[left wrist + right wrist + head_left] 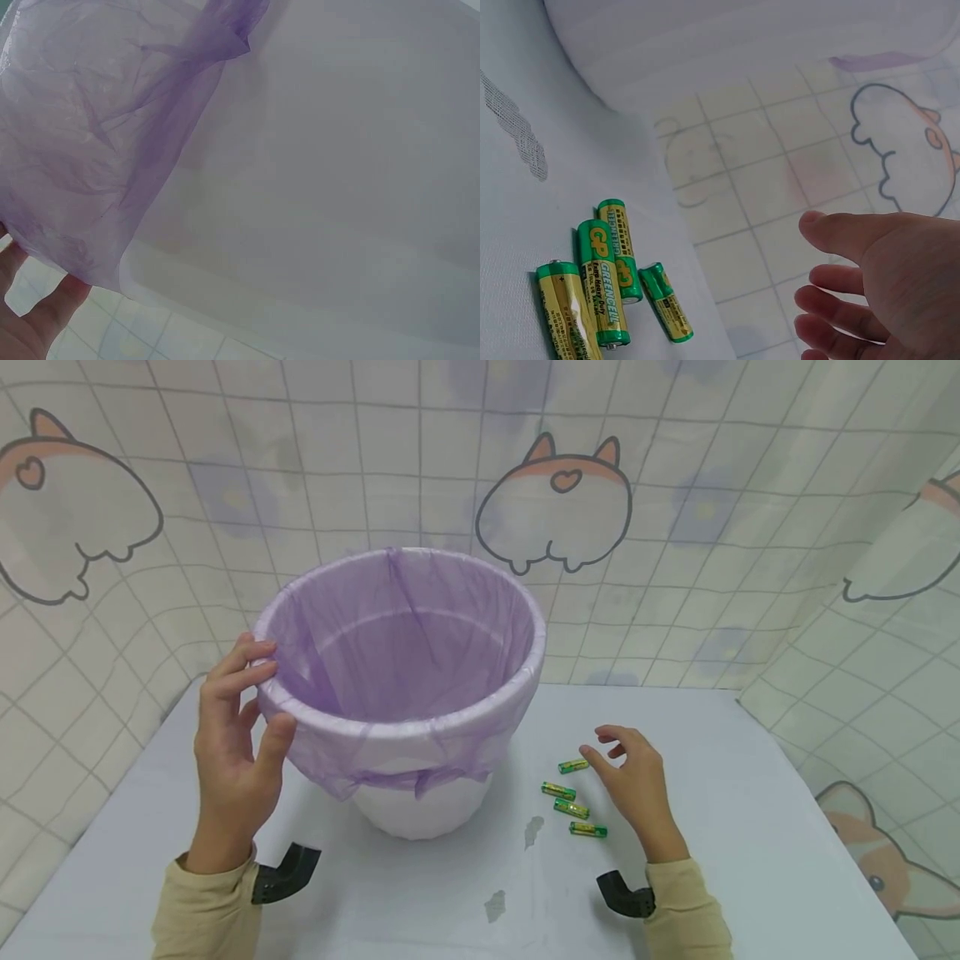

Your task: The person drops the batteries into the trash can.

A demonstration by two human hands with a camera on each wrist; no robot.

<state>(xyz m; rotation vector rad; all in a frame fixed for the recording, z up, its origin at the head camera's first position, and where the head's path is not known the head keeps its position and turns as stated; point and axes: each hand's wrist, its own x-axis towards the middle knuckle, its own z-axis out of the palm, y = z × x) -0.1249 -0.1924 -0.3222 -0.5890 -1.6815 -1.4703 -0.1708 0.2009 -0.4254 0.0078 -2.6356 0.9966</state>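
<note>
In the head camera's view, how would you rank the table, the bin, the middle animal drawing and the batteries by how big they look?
1. White table
2. Lined bin
3. Middle drawing
4. Four batteries, too alike to rank individually

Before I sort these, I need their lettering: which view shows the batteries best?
The right wrist view: it shows all four batteries large, with GREENCELL readable, though one is cut off at the bottom edge. The head view has all four, but small; the left wrist view shows none.
</note>
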